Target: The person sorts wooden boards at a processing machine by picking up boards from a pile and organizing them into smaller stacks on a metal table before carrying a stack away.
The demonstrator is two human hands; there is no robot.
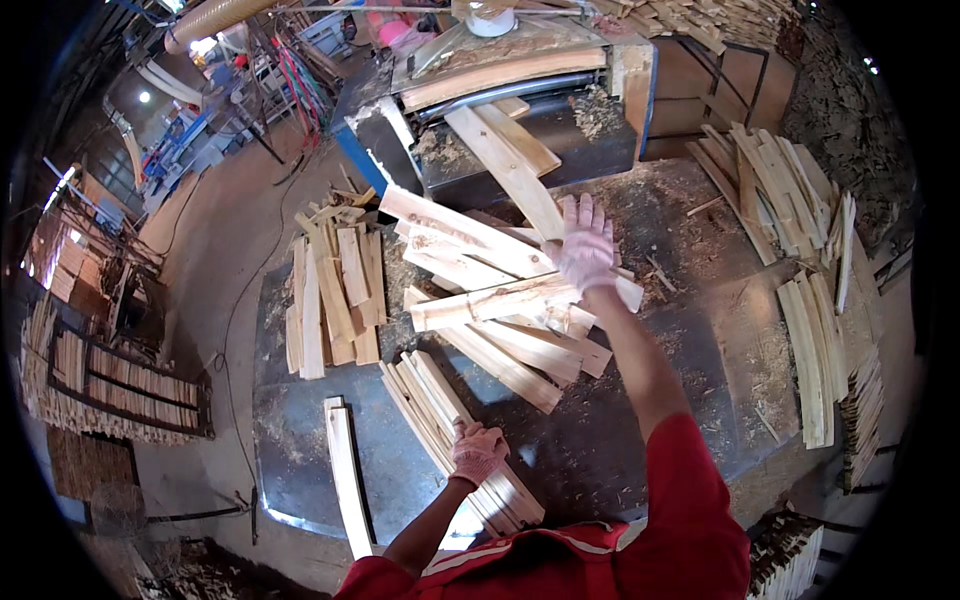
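My right hand (585, 245), in a pale knitted glove, reaches forward with its fingers stretched out. It lies at the near end of a long wooden board (505, 165) whose far end points into a machine's opening. Beneath and left of that hand, several rough boards (490, 300) lie crossed in a loose pile. My left hand (478, 452), gloved likewise, is closed over the edge of a row of wooden slats (430, 390) standing side by side near my body. The glove hides part of the slats, and its fingertips are hard to see.
The wood machine (505, 85) with a roller stands at the table's far side. More slats (335, 285) are stacked at left, and a single strip (347, 475) lies nearer me. Bundles (770, 190) sit at right. Sawdust and chips cover the dark metal table (690, 390).
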